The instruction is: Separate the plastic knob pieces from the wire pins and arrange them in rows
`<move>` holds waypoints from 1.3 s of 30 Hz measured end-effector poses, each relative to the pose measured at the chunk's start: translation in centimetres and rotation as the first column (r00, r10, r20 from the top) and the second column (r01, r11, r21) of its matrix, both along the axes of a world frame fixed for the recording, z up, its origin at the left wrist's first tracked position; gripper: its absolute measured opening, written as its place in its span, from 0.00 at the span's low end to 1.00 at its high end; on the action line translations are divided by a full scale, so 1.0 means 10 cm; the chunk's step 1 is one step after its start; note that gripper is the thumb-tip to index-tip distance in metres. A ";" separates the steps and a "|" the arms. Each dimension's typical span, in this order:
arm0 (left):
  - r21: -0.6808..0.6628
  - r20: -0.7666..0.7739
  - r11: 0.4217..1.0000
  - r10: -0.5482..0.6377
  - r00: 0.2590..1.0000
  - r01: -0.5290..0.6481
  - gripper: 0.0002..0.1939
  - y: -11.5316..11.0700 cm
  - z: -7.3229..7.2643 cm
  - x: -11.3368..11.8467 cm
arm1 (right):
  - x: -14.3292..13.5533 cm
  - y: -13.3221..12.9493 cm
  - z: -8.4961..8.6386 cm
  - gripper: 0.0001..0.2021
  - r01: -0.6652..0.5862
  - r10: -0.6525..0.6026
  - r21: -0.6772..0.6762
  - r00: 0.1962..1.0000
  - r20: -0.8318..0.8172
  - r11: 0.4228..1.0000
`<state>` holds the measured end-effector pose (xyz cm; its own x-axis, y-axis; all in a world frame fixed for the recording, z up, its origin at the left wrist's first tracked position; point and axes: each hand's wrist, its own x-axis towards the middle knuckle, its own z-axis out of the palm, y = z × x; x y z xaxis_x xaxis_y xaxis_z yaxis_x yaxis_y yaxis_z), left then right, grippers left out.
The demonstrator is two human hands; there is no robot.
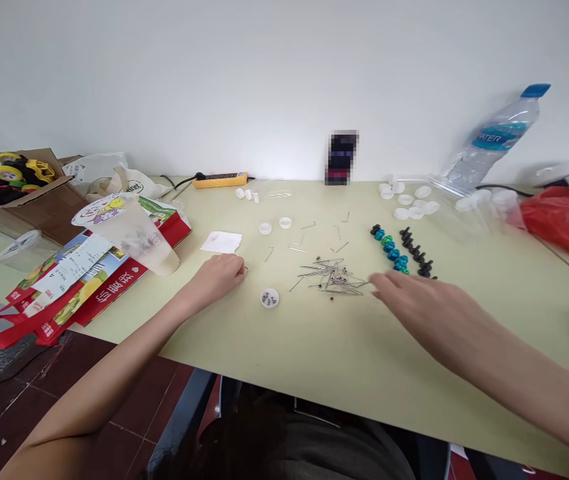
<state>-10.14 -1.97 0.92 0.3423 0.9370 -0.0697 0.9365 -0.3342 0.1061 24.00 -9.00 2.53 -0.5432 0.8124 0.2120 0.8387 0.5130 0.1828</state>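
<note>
My left hand [221,277] rests on the table, its fingers curled closed; the end of something thin and shiny shows at the fingertips, too small to name. My right hand [407,293], slightly blurred, is at the right edge of a pile of thin metal pins [331,277]; whether it grips one is unclear. A white cap [269,298] holding small dark pieces lies between the hands. Several bent metal pins [297,249] lie apart behind the pile. Beyond my right hand are a row of blue and green knobbed pieces [391,250] and a row of black ones [414,250].
White caps [415,212] lie at the back right near a leaning water bottle [497,140] and a red bag [567,220]. A paper scrap [221,242], plastic cup [127,233], red carton [109,283] and cardboard box [59,210] are left. A phone [341,158] leans on the wall.
</note>
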 end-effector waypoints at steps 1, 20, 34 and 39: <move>0.004 -0.004 1.000 -0.014 1.000 0.015 0.10 -0.01 -0.03 0.02 | -0.16 0.16 0.04 0.16 -0.052 0.053 -0.009 0.994 0.098 0.999; 0.182 -0.136 0.603 -0.767 0.627 0.777 0.10 -0.56 -0.29 1.22 | -0.66 1.26 0.00 0.10 -0.208 0.238 -0.141 0.939 0.249 0.968; 0.294 0.014 0.569 -0.806 0.592 0.768 0.11 -0.49 -0.41 1.47 | 0.09 0.07 -0.17 0.10 -0.049 -0.218 -0.468 0.839 -0.498 0.882; 0.298 -0.109 0.517 -0.817 0.567 0.802 0.15 -0.52 -0.39 1.39 | 0.08 0.08 -0.28 0.12 0.020 -0.356 -0.617 0.831 -0.427 0.787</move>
